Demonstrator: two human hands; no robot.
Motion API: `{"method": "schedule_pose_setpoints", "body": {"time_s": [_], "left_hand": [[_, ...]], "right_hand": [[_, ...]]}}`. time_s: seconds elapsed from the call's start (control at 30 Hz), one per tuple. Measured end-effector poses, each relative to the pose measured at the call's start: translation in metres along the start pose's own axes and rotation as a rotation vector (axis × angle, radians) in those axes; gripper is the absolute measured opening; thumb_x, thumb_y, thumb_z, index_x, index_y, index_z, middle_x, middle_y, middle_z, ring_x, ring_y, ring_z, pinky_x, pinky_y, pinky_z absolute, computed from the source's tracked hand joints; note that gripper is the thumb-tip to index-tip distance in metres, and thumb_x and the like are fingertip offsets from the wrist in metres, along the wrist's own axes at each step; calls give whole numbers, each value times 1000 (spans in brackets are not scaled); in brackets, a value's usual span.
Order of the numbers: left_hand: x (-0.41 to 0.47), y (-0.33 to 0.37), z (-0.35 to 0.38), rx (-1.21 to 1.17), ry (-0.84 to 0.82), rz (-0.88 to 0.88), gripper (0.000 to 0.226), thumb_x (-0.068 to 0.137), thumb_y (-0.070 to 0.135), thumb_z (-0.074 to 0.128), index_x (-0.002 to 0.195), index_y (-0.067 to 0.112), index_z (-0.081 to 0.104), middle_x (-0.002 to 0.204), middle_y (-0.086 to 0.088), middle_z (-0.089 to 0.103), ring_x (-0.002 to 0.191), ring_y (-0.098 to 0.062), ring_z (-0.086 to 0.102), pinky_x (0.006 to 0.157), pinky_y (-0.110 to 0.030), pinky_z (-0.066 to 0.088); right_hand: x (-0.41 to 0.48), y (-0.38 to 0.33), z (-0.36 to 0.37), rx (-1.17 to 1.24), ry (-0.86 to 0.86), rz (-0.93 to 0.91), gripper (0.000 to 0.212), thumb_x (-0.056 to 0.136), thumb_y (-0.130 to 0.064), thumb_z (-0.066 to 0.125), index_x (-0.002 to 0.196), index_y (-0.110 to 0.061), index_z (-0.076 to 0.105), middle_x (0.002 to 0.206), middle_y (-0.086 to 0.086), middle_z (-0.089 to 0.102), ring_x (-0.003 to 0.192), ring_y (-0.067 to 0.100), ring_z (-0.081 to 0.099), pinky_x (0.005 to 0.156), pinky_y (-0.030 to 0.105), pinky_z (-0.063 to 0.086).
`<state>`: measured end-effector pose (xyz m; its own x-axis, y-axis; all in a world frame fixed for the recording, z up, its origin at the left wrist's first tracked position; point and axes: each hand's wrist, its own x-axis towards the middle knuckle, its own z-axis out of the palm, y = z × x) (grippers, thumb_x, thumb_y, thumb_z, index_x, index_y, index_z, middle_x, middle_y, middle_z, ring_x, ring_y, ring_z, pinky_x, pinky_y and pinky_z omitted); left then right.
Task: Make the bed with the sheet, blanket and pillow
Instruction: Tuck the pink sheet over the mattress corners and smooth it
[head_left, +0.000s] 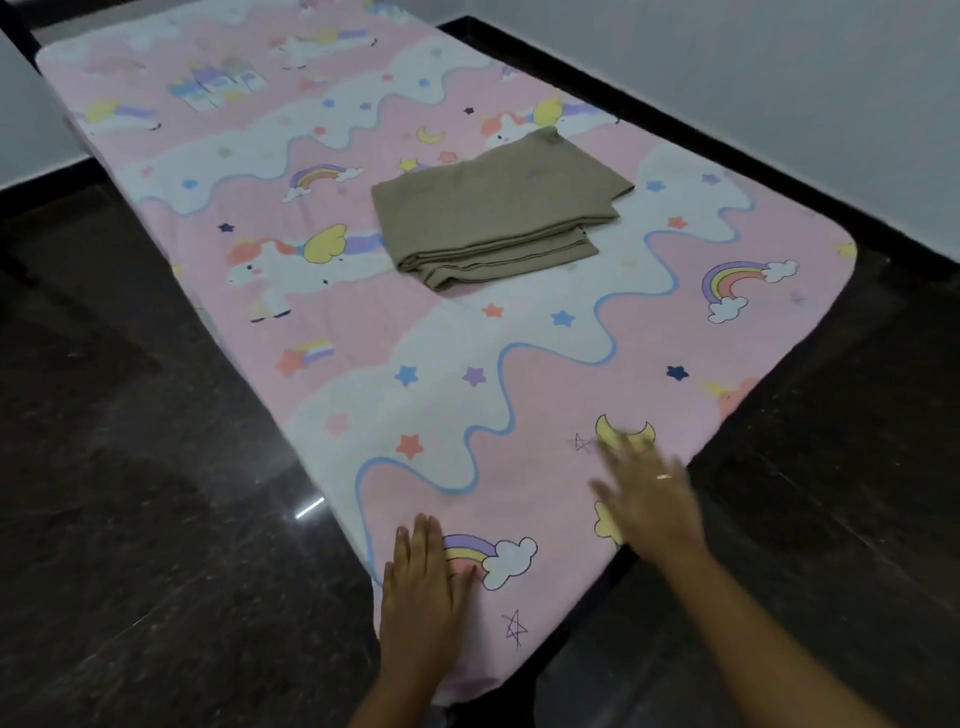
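A pink and white sheet (363, 338) printed with unicorns, rainbows and stars lies spread flat over the whole narrow mattress. A folded tan blanket (493, 208) rests on the sheet near the bed's middle, toward the right side. My left hand (421, 582) lies flat, fingers straight, on the sheet at the near corner. My right hand (649, 493) is flat with fingers spread over the sheet by the near right edge, blurred by motion. No pillow is in view.
The bed has a black frame (597, 582) visible along the right and near edges. Dark polished stone floor (130, 493) surrounds the bed. White walls with a black skirting (727, 130) run behind and to the right.
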<state>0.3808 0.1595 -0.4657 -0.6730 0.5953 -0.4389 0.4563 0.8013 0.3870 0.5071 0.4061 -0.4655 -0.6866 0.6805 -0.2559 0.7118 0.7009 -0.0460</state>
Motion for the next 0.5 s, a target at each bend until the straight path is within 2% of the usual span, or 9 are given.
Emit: {"method": "schedule_pose_setpoints", "body": {"time_s": [0.07,0.1,0.13,0.17,0.23,0.27,0.33,0.4,0.5], "left_hand": [[2,12,-3,18,-24,-43,102,63,68,-11,152,19,0,159,5,-10,147,-19,-10,117,-39,8],[6,19,-5,37,-38,-65,101,64,64,-10,153,17,3,160,3,-6,148,-21,-5,117,-41,11],[9,26,-7,60,-34,-74,97,68,60,-6,152,15,10,160,-1,4,148,-24,5,115,-45,18],[16,33,-8,89,-16,-53,91,73,56,5,149,10,24,157,-6,22,144,-28,24,108,-51,31],[32,43,0,134,16,10,72,77,44,30,132,3,52,133,-13,57,115,-34,60,77,-56,52],[39,47,3,174,27,29,64,76,40,35,126,4,54,123,-12,64,105,-33,66,67,-55,54],[49,53,10,197,-1,38,59,75,39,37,124,9,50,118,-10,67,101,-31,68,64,-54,54],[57,60,9,207,-59,53,59,74,40,38,121,10,55,117,-9,68,99,-31,69,63,-56,53],[71,61,18,229,-23,40,61,74,43,38,117,9,64,116,-9,68,96,-32,69,61,-59,52]], "right_hand": [[12,16,-23,68,-9,244,59,97,-56,21,149,-29,27,155,3,28,143,26,27,113,52,22],[18,9,-27,83,-1,255,59,98,-54,26,151,-28,21,158,3,20,145,25,19,115,49,15],[21,-3,-26,107,14,180,59,97,-52,31,150,-27,24,157,4,22,145,25,21,115,46,14],[23,-19,-21,116,47,33,57,94,-50,35,146,-25,34,153,5,33,140,26,33,112,43,17],[16,-50,-1,75,-37,-260,56,86,-55,35,135,-29,46,140,0,51,124,23,55,103,41,24],[12,-58,7,50,-98,-345,54,87,-58,33,133,-33,45,138,-3,54,122,20,57,102,41,27],[11,-55,13,60,-152,-460,50,94,-60,27,134,-38,45,139,-6,53,125,15,53,101,41,28],[29,-24,10,72,-62,-435,49,94,-59,29,133,-38,49,138,-7,54,125,17,54,102,40,30],[64,51,-8,47,-59,-158,51,94,-58,24,131,-38,53,137,-6,55,121,21,57,100,44,41]]}}
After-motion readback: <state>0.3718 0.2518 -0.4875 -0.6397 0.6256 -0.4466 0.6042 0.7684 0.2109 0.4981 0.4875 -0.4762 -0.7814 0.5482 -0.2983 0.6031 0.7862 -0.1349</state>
